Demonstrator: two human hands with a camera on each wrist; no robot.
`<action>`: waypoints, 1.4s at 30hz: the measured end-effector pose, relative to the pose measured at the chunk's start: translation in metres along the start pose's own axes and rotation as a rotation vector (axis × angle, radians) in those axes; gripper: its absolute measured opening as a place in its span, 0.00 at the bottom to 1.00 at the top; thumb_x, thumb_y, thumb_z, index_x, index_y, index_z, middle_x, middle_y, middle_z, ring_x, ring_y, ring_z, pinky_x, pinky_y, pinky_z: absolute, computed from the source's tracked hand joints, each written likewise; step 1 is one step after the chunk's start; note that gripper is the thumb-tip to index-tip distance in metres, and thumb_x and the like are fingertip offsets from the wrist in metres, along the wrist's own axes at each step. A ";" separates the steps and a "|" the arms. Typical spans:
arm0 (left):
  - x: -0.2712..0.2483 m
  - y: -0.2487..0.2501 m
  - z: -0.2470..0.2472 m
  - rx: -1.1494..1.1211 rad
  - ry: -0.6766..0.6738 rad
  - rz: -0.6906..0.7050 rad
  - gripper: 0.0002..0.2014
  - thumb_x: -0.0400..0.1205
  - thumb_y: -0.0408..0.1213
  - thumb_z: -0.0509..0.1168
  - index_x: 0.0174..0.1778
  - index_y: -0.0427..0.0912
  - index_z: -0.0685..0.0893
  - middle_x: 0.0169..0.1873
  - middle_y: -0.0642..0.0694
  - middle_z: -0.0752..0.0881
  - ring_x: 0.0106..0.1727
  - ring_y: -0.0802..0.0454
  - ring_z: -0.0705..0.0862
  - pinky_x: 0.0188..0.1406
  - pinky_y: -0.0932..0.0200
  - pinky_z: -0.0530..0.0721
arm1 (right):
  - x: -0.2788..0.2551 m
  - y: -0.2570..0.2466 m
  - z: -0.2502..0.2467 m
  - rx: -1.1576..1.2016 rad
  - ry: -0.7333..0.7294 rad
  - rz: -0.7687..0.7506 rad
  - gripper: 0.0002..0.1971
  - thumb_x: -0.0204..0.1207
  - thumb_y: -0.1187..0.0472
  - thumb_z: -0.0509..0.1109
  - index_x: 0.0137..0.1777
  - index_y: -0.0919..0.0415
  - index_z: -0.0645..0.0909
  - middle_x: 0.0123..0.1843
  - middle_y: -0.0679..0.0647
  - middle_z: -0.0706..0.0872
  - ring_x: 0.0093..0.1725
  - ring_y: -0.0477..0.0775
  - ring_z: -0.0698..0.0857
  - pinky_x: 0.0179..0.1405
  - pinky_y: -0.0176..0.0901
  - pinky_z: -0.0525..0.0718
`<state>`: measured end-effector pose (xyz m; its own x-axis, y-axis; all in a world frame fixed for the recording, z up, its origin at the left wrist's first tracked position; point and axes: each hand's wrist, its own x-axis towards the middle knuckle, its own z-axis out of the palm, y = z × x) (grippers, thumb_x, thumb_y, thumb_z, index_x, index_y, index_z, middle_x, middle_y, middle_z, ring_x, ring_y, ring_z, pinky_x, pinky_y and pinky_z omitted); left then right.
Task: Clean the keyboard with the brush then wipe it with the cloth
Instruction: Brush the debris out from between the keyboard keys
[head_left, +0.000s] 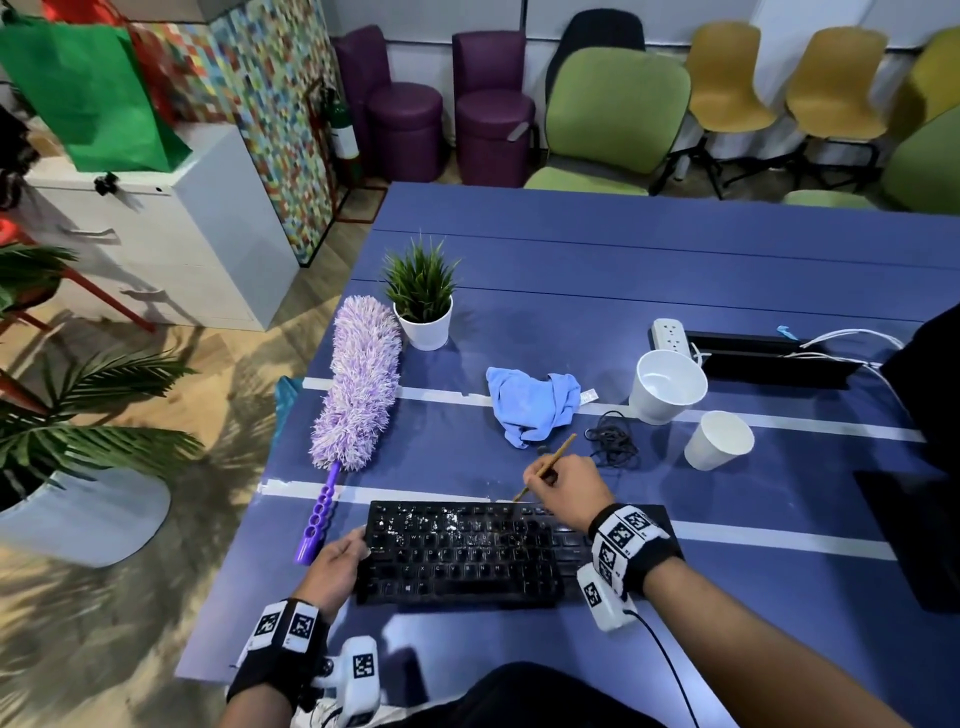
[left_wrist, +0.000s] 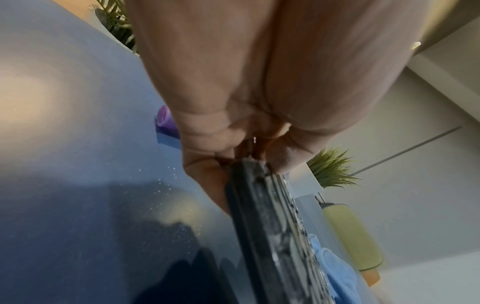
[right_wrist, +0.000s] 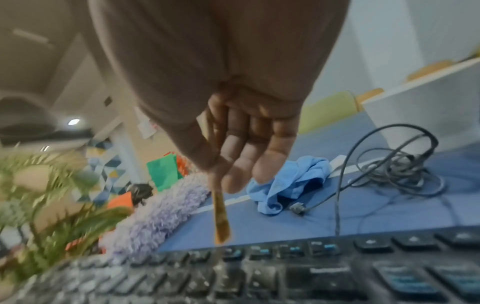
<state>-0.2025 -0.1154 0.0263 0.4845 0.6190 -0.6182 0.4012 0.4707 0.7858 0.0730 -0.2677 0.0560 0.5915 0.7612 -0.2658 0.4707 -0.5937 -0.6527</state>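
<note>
Gripping the black keyboard (head_left: 467, 553) by its left edge, the left hand (head_left: 335, 564) curls fingers and thumb round it; white dust speckles the upper-left keys. Over the top row, the right hand (head_left: 563, 486) pinches a thin wooden brush (head_left: 545, 467), bristles seemingly touching the keys, though blurred. Behind lie a crumpled blue cloth (head_left: 532, 402), tangled black cable (head_left: 613, 441), fluffy purple duster (head_left: 358, 384), two white cups (head_left: 719, 439) and a potted plant (head_left: 423, 299) on the blue table (head_left: 571, 249).

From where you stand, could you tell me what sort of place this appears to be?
Probably an office or shared workspace: a blue table with a keyboard and power strip, office chairs stacked beyond, and a white filing cabinet.
</note>
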 end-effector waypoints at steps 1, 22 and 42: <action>0.000 0.000 0.001 -0.005 0.004 -0.005 0.18 0.86 0.23 0.47 0.55 0.40 0.82 0.35 0.49 0.92 0.36 0.57 0.89 0.31 0.66 0.86 | 0.000 -0.001 0.000 0.055 -0.022 -0.016 0.10 0.76 0.57 0.69 0.34 0.56 0.86 0.28 0.49 0.88 0.32 0.45 0.87 0.36 0.38 0.85; 0.005 -0.004 -0.001 -0.023 0.015 -0.034 0.16 0.87 0.26 0.50 0.63 0.30 0.81 0.46 0.38 0.90 0.41 0.48 0.89 0.41 0.57 0.88 | -0.005 0.013 -0.006 -0.021 -0.093 -0.105 0.08 0.78 0.59 0.68 0.41 0.58 0.86 0.33 0.39 0.85 0.35 0.37 0.83 0.41 0.33 0.79; 0.019 -0.011 -0.005 0.052 0.039 -0.004 0.18 0.85 0.22 0.49 0.64 0.32 0.81 0.51 0.39 0.89 0.57 0.39 0.85 0.66 0.44 0.79 | -0.022 0.027 0.005 0.053 -0.104 -0.143 0.06 0.77 0.55 0.70 0.40 0.50 0.86 0.39 0.47 0.91 0.40 0.44 0.87 0.45 0.39 0.86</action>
<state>-0.2019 -0.1053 0.0062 0.4526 0.6413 -0.6196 0.4437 0.4408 0.7803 0.0691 -0.2994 0.0411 0.4489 0.8614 -0.2377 0.5088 -0.4650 -0.7245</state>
